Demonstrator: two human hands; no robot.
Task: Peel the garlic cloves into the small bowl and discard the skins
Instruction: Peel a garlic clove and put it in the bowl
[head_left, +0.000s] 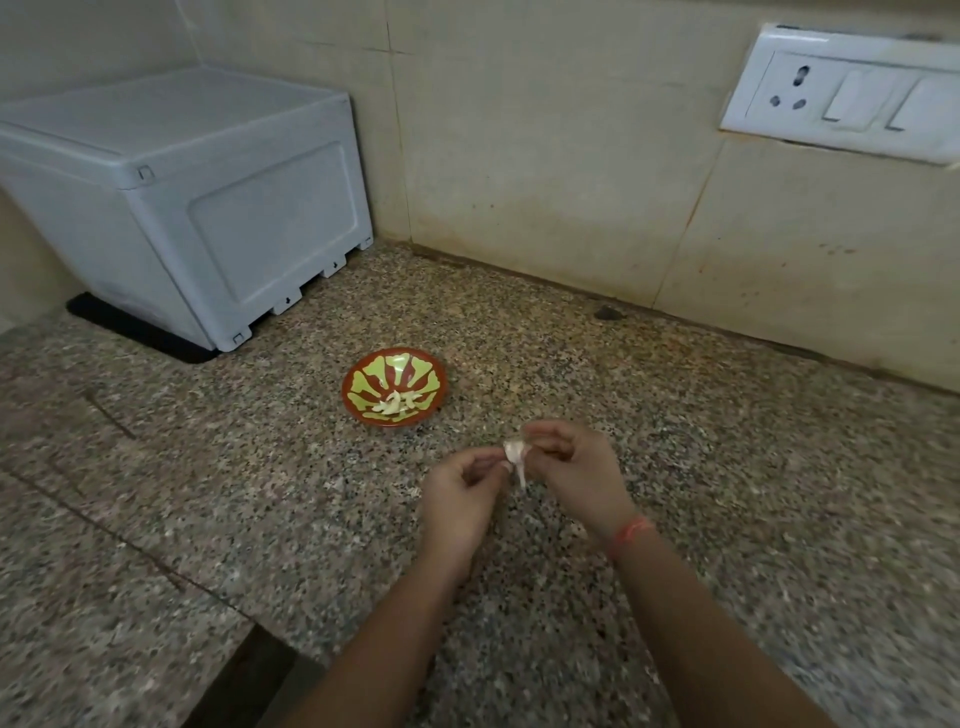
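Just in front of the small bowl (394, 387), left hand (460, 491) and right hand (569, 465) pinch a garlic clove (515, 451): light, firm, papery skin apparently trailing below; grip its ends.

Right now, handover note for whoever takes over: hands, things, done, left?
Left hand: pinches the garlic clove.
Right hand: pinches the same clove; a strip of skin hangs from it.
Clove held above the counter, just on the near side of the small bowl.
Done: a few peeled cloves lie in the bowl.
Left: finish this clove, drop it in, discard the skins. No other unpeeled cloves or bin in view.
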